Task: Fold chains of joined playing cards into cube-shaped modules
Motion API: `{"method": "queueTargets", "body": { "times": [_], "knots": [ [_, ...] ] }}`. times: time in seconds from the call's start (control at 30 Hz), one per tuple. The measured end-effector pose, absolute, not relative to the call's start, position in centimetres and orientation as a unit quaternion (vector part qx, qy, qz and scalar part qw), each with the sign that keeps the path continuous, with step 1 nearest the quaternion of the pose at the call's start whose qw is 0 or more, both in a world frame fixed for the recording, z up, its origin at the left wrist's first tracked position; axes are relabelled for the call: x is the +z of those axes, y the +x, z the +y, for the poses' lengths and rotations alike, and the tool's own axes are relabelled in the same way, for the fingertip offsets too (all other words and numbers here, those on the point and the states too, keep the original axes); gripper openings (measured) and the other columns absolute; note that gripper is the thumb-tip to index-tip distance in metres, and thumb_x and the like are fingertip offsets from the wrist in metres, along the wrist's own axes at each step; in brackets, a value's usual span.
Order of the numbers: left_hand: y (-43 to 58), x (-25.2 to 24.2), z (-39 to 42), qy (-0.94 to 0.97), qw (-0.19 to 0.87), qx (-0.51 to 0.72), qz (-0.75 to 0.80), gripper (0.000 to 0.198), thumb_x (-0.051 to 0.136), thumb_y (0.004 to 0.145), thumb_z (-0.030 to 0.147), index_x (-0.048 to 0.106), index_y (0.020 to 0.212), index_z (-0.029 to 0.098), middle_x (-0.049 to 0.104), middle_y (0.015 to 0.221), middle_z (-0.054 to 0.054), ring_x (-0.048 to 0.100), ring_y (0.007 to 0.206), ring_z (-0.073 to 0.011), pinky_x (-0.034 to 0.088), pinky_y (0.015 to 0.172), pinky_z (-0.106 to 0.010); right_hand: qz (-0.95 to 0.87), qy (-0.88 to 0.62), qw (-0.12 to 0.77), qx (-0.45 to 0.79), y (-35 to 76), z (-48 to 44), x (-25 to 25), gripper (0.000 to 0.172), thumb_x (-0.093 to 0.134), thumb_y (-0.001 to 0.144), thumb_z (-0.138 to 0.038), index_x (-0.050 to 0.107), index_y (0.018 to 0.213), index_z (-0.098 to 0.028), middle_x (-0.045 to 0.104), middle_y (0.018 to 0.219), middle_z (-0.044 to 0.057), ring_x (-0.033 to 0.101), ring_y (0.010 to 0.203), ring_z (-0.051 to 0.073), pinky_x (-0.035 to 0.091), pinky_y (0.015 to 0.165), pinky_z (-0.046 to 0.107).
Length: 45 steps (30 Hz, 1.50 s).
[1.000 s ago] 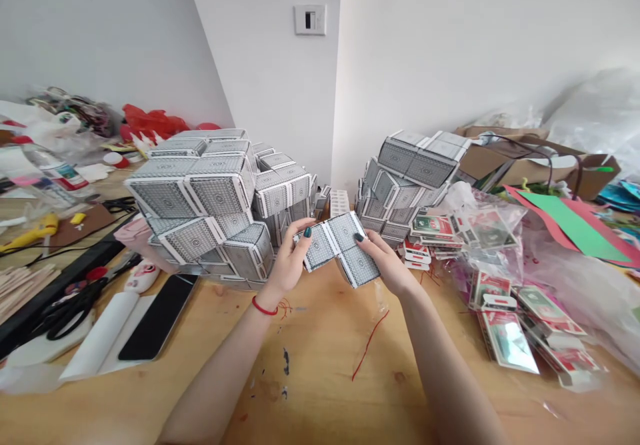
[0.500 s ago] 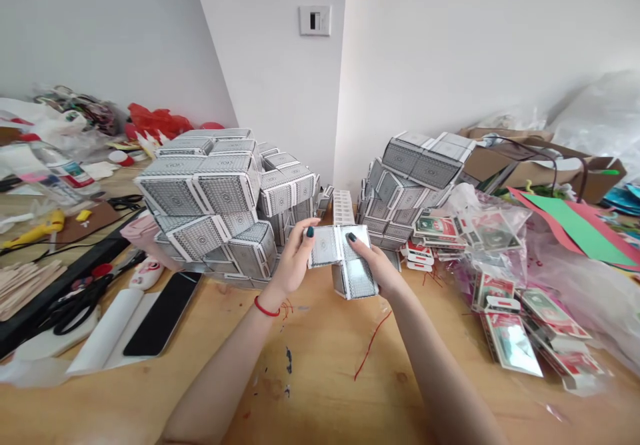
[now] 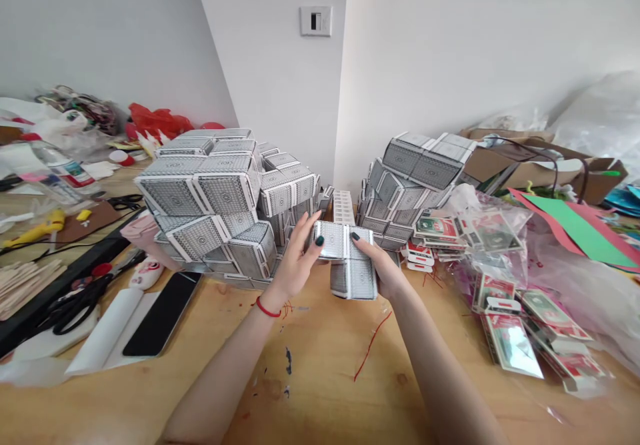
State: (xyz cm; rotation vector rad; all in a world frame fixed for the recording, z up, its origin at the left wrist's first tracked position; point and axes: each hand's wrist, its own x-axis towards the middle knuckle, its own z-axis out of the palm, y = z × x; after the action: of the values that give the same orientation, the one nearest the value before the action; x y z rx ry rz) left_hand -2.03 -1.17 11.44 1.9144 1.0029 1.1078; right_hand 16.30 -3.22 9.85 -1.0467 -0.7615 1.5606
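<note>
A block folded from grey-backed playing cards stands over the table in front of me, with two cubes across its top and a piece below. My right hand grips its right side, thumb pressed on the top and the other fingers hidden behind. At the left end my left hand is spread, its thumb close to the block's edge; I cannot tell whether it touches. Behind, a stack of similar card blocks rises at left and a smaller stack at right. Between them runs a row of small white pieces.
Red card boxes and plastic wrap cover the right side. On the left lie a phone, a paper roll, black scissors and a yellow glue gun. A red thread lies in front.
My left hand has loosened from the block, its fingers spreading apart. The block has tilted slightly in my right hand, and the shine on its front has faded.
</note>
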Motion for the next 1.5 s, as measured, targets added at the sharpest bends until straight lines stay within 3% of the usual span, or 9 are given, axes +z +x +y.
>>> {"method": "queueTargets", "body": {
  "times": [0.07, 0.17, 0.43, 0.7, 1.0, 1.17, 1.3, 1.4, 1.5],
  "knots": [
    [-2.2, 11.6, -1.2, 0.780, 0.317, 0.412, 0.348, 0.066, 0.050, 0.083, 0.049, 0.023, 0.140, 0.030, 0.021, 0.150, -0.005, 0.016, 0.138, -0.0256, 0.018, 0.112, -0.040, -0.295, -0.429, 0.540, 0.661, 16.4, -3.3, 10.1, 0.043, 0.066, 0.075, -0.037, 0.054, 0.113, -0.024, 0.069, 0.102, 0.003, 0.067, 0.086, 0.020, 0.054, 0.075, 0.030],
    [-2.4, 11.7, -1.3, 0.807, 0.273, 0.417, 0.316, 0.074, 0.058, 0.079, 0.047, 0.022, 0.141, 0.029, 0.033, 0.142, -0.009, 0.031, 0.131, -0.0264, 0.025, 0.109, -0.039, -0.275, -0.415, 0.531, 0.686, 16.3, -3.5, 10.6, 0.038, 0.066, 0.075, -0.035, 0.055, 0.110, -0.025, 0.070, 0.097, 0.001, 0.066, 0.080, 0.018, 0.054, 0.072, 0.028],
    [-2.4, 11.8, -1.6, 0.813, 0.233, 0.433, 0.312, 0.041, 0.044, 0.088, 0.044, 0.045, 0.122, 0.023, 0.049, 0.116, -0.009, 0.048, 0.109, -0.0225, 0.037, 0.097, -0.036, -0.284, -0.419, 0.502, 0.701, 16.6, -3.5, 10.3, 0.031, 0.068, 0.072, -0.035, 0.057, 0.098, -0.023, 0.068, 0.080, -0.001, 0.062, 0.069, 0.016, 0.049, 0.066, 0.028],
    [-1.5, 10.8, -1.7, 0.779, 0.242, 0.485, 0.316, 0.031, 0.043, 0.087, 0.047, 0.050, 0.105, 0.022, 0.048, 0.111, -0.009, 0.045, 0.112, -0.0221, 0.035, 0.097, -0.036, -0.308, -0.417, 0.512, 0.685, 16.5, -3.5, 10.5, 0.027, 0.074, 0.066, -0.032, 0.060, 0.086, -0.020, 0.065, 0.072, -0.003, 0.059, 0.063, 0.013, 0.046, 0.060, 0.025],
    [-1.1, 10.3, -2.0, 0.720, 0.173, 0.569, 0.358, 0.012, 0.038, 0.087, 0.023, 0.048, 0.082, 0.020, 0.053, 0.102, -0.007, 0.051, 0.101, -0.0192, 0.041, 0.089, -0.036, -0.272, -0.417, 0.495, 0.712, 15.0, -3.7, 10.5, 0.034, 0.076, 0.063, -0.030, 0.062, 0.092, -0.021, 0.068, 0.076, 0.000, 0.063, 0.067, 0.016, 0.050, 0.062, 0.027],
    [-0.8, 9.9, -1.9, 0.687, 0.230, 0.595, 0.349, 0.018, 0.041, 0.086, 0.025, 0.051, 0.101, 0.021, 0.053, 0.110, -0.008, 0.050, 0.108, -0.0203, 0.039, 0.095, -0.038, -0.277, -0.410, 0.524, 0.693, 15.3, -3.5, 10.3, 0.030, 0.076, 0.063, -0.031, 0.065, 0.088, -0.017, 0.067, 0.073, 0.001, 0.061, 0.063, 0.014, 0.049, 0.060, 0.025],
    [-0.5, 9.8, -1.9, 0.605, 0.376, 0.586, 0.386, 0.046, 0.044, 0.087, 0.039, 0.033, 0.129, 0.025, 0.040, 0.134, -0.010, 0.049, 0.115, -0.0219, 0.043, 0.092, -0.036, -0.249, -0.411, 0.632, 0.608, 14.9, -3.1, 9.8, 0.028, 0.074, 0.065, -0.036, 0.066, 0.083, -0.018, 0.067, 0.075, 0.001, 0.059, 0.066, 0.013, 0.048, 0.060, 0.024],
    [0.1, 9.6, -2.2, 0.561, 0.477, 0.542, 0.404, 0.046, 0.045, 0.087, 0.042, 0.034, 0.129, 0.026, 0.048, 0.126, -0.010, 0.055, 0.107, -0.0217, 0.047, 0.084, -0.035, -0.236, -0.402, 0.701, 0.540, 14.6, -3.1, 9.5, 0.030, 0.071, 0.067, -0.040, 0.066, 0.091, -0.022, 0.068, 0.086, 0.000, 0.060, 0.075, 0.015, 0.047, 0.064, 0.024],
    [0.4, 9.7, -2.6, 0.572, 0.443, 0.536, 0.434, 0.032, 0.049, 0.085, 0.039, 0.048, 0.113, 0.023, 0.056, 0.114, -0.007, 0.054, 0.106, -0.0207, 0.045, 0.085, -0.033, -0.284, -0.402, 0.681, 0.542, 15.0, -3.3, 9.7, 0.036, 0.069, 0.068, -0.041, 0.064, 0.101, -0.025, 0.067, 0.096, 0.000, 0.060, 0.084, 0.017, 0.047, 0.068, 0.026]
  ]
}}
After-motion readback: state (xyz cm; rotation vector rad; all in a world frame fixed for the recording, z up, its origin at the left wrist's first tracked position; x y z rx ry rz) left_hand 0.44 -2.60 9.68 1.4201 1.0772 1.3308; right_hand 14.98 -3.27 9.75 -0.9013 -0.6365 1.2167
